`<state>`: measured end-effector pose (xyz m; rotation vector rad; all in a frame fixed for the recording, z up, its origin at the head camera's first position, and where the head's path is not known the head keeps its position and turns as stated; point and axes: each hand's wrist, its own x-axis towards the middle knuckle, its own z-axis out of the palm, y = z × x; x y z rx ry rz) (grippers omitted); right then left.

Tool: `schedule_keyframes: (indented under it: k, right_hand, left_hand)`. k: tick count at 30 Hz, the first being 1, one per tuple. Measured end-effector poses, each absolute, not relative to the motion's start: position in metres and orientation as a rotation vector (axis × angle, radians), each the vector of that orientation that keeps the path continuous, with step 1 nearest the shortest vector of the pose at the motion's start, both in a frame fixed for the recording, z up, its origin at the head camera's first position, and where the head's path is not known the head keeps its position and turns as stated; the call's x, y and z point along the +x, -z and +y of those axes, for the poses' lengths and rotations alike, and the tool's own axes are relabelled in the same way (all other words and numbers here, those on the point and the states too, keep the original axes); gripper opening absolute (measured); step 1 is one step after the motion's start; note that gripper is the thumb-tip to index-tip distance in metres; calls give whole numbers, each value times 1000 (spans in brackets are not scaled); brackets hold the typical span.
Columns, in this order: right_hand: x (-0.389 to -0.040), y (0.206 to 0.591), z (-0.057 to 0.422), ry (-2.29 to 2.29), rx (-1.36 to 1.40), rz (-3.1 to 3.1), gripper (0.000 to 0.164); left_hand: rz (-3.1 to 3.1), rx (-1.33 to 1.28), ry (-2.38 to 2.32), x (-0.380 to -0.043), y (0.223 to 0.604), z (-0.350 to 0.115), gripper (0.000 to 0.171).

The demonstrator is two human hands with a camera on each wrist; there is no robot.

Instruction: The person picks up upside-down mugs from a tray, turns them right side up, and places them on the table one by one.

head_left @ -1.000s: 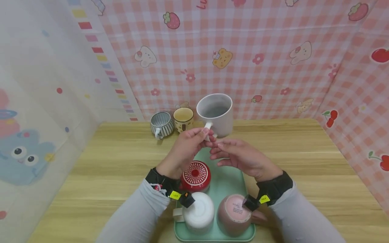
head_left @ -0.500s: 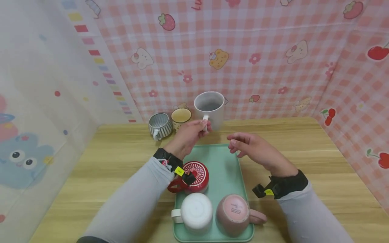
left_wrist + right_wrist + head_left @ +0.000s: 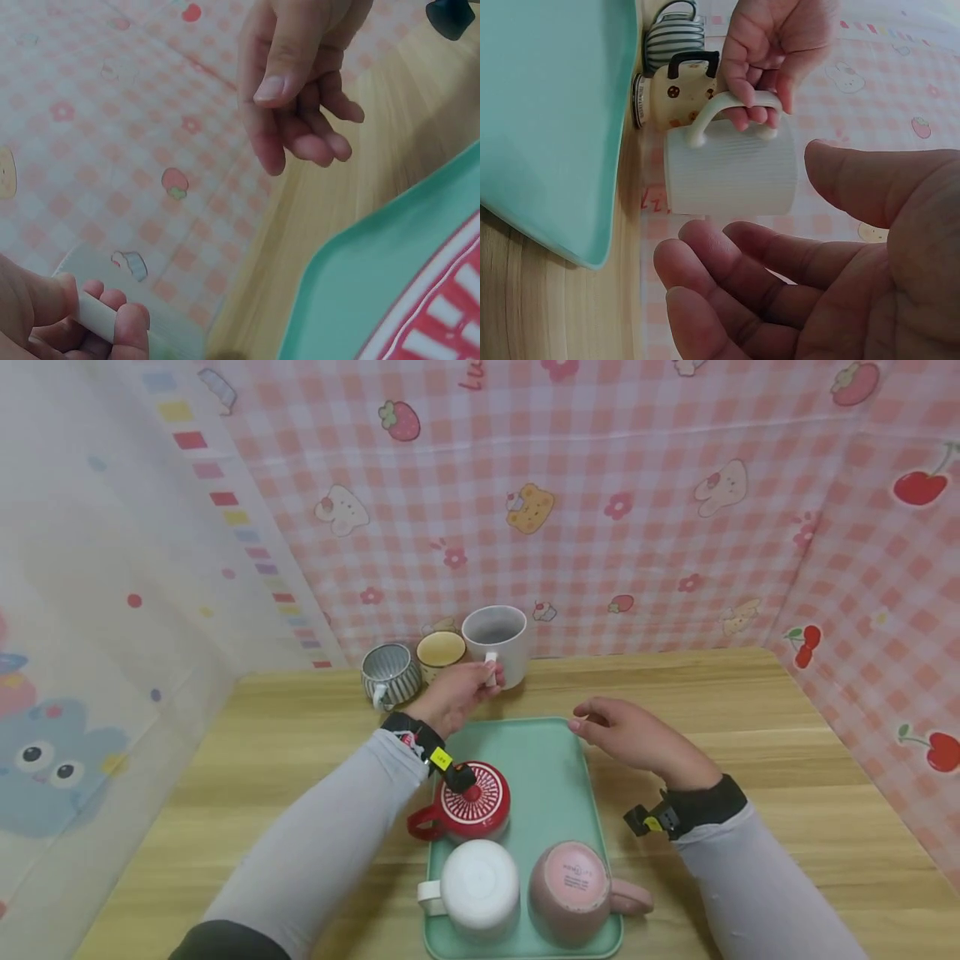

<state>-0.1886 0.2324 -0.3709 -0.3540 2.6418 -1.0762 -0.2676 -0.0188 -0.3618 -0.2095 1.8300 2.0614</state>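
My left hand (image 3: pixel 459 693) grips the handle of a white mug (image 3: pixel 508 647), which stands mouth up at the back of the table, right of a yellow cup (image 3: pixel 441 649). In the right wrist view the mug's ribbed side (image 3: pixel 731 169) shows, with fingers curled through its handle. My right hand (image 3: pixel 637 735) hovers by the tray's far right corner, holding nothing, its fingers loosely bent. Below my left wrist a red mug (image 3: pixel 480 802) sits upside down on the green tray (image 3: pixel 551 768).
An upside-down white mug (image 3: pixel 480 885) and an upside-down pink mug (image 3: pixel 572 889) occupy the tray's near end. A grey striped cup (image 3: pixel 392 672) is left of the yellow one. Behind the wooden table (image 3: pixel 712 727) hangs a pink checked cloth (image 3: pixel 585 552).
The right hand has come away from the white mug and moved right. My left hand has carried the mug left and down, beside the yellow cup.
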Motion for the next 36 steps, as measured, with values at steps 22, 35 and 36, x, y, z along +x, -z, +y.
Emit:
schedule_keyframes:
  k: [22,35,36]
  right_hand:
    - [-193,376,231,1059,-350,2596,53]
    - [-195,381,231,1025,-335,2626,52]
    - [-195,381,231,1024,-334,2625,52]
  left_hand:
    - [1778,-306,-2008,-276,384,-23,33]
    - [1806,-257,-1934,-278,388,-18,31]
    - [1801,-260,-1935,-278,388,-17,31]
